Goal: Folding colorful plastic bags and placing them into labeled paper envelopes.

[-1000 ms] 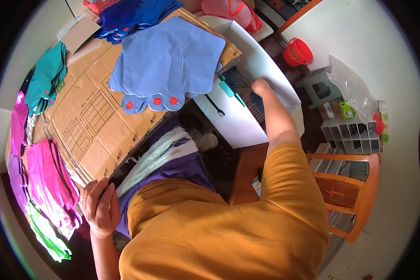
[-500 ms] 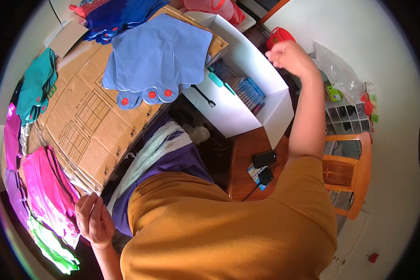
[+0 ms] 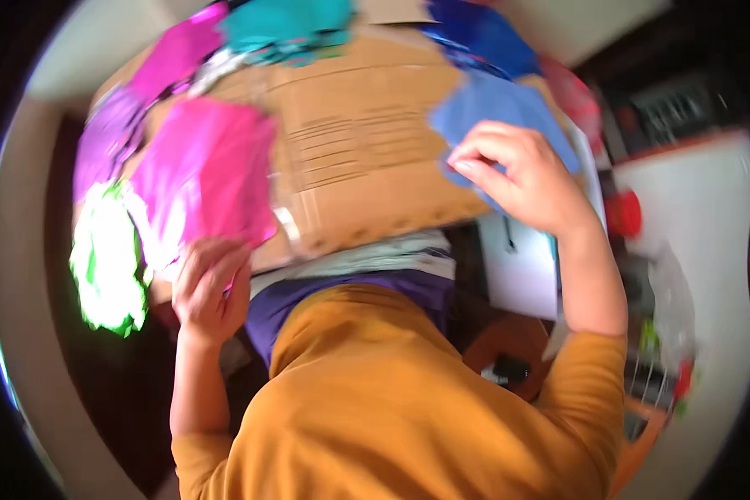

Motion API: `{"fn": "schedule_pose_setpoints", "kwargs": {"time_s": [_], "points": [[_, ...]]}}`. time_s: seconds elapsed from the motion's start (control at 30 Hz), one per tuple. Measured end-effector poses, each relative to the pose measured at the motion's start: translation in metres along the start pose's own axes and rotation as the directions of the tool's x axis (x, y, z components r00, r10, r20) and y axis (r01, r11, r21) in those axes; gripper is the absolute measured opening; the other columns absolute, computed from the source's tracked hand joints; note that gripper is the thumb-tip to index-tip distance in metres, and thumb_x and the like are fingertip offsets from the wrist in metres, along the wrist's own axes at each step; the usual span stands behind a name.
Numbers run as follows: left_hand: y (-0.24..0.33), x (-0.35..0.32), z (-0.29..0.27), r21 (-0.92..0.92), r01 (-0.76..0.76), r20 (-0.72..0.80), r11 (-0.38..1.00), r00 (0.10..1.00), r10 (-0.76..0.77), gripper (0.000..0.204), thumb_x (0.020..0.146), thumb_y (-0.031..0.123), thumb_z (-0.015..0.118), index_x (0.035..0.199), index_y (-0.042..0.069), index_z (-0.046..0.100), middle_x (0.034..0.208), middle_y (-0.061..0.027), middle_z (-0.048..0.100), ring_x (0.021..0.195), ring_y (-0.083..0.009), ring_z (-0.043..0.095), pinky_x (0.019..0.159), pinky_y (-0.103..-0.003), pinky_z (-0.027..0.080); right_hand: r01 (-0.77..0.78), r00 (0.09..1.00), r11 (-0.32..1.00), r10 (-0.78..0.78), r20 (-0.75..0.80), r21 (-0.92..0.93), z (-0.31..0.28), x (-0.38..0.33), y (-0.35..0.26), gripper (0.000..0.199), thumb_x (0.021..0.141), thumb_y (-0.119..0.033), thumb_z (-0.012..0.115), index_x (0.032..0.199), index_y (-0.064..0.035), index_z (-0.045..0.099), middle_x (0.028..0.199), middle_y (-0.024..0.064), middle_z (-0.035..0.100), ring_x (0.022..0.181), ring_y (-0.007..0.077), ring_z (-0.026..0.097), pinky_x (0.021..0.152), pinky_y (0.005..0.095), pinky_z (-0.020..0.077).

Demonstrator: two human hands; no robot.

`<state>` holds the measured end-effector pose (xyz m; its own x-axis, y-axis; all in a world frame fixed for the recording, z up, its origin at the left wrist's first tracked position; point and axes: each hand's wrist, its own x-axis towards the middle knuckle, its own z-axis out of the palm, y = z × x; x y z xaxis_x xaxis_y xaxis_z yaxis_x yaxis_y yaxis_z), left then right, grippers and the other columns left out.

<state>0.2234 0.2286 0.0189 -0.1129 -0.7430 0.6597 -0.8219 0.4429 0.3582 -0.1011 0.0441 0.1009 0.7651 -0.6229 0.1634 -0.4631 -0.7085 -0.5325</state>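
Observation:
My left hand is at the near edge of a stack of bright pink fabric pieces. Its fingers are curled together, and a bit of pink shows between them. My right hand hovers over a stack of light blue fabric pieces on the right of the cardboard. Thumb and fingers are bent toward each other there; whatever may be between them is too small or blurred to make out. Both stacks lie on a large flat cardboard box.
Around the cardboard's rim lie teal, magenta, purple, bright green and dark blue fabric. A white box stands at the right, with a red container beyond it. A black device rests on a brown stool.
The view has turned left toward the cardboard. My right hand has come from above the white box to over the light blue fabric. My left hand has moved onto the pink fabric's edge.

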Motion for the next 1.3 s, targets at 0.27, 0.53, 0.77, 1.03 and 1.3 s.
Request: {"fn": "schedule_pose_setpoints", "kwargs": {"time_s": [0.27, 0.53, 0.77, 1.03, 1.3], "points": [[-0.024, -0.022, -0.067, 0.220, 0.359, 0.112, 0.907, 0.914, -0.389, 0.028, 0.072, 0.009, 0.077, 0.099, 0.006, 0.071, 0.108, -0.0093, 0.064, 0.104, -0.0300, 0.059, 0.088, -0.042, 0.049, 0.268, 0.963, 0.913, -0.259, -0.072, 0.307, 0.116, 0.085, -0.049, 0.006, 0.086, -0.001, 0.065, 0.091, 0.0016, 0.068, 0.085, 0.0102, 0.066, 0.074, 0.0194, 0.064, 0.066, 0.0302, 0.0500], [-0.035, -0.034, -0.067, 0.196, 0.134, 0.308, 0.971, 0.932, -0.190, 0.035, 0.072, 0.003, 0.074, 0.106, 0.003, 0.068, 0.114, -0.0122, 0.063, 0.110, -0.0305, 0.062, 0.090, -0.040, 0.052, 0.319, 0.921, 0.793, -0.388, 0.028, 0.520, 0.185, 0.147, -0.086, 0.011, 0.085, -0.008, 0.067, 0.094, -0.0020, 0.070, 0.090, 0.0105, 0.066, 0.080, 0.0226, 0.065, 0.073, 0.0320, 0.0522], [-0.054, -0.049, -0.068, 0.097, 0.109, 0.314, 0.989, 0.940, -0.135, 0.026, 0.075, 0.003, 0.071, 0.101, -0.001, 0.068, 0.104, -0.0138, 0.066, 0.094, -0.0286, 0.067, 0.083, -0.037, 0.055, 0.134, 0.908, 0.883, -0.292, 0.301, 0.451, 0.205, 0.161, -0.075, 0.017, 0.090, -0.016, 0.066, 0.102, -0.0078, 0.074, 0.092, 0.0032, 0.059, 0.085, 0.0157, 0.059, 0.077, 0.0279, 0.0479], [-0.073, -0.004, -0.082, -0.051, 0.727, 0.551, 0.685, 0.592, -0.588, 0.011, 0.073, 0.003, 0.077, 0.081, -0.001, 0.072, 0.081, -0.0076, 0.066, 0.072, -0.0150, 0.063, 0.066, -0.029, 0.051, 0.441, 0.873, 0.877, -0.469, 0.137, 0.193, 0.201, 0.147, -0.097, 0.018, 0.086, -0.012, 0.066, 0.101, -0.0053, 0.072, 0.097, 0.0118, 0.060, 0.089, 0.0278, 0.063, 0.080, 0.0362, 0.0509], [-0.098, -0.006, -0.082, -0.224, 0.893, 0.627, 0.391, 0.439, -0.643, 0.018, 0.076, 0.002, 0.076, 0.093, 0.001, 0.071, 0.072, -0.0031, 0.065, 0.074, -0.0100, 0.062, 0.067, -0.027, 0.050, 0.370, 0.918, 0.831, -0.395, -0.028, 0.416, 0.231, 0.139, -0.110, 0.011, 0.079, -0.009, 0.068, 0.086, -0.0012, 0.071, 0.085, 0.0148, 0.062, 0.083, 0.0322, 0.064, 0.074, 0.0395, 0.0521]]}}
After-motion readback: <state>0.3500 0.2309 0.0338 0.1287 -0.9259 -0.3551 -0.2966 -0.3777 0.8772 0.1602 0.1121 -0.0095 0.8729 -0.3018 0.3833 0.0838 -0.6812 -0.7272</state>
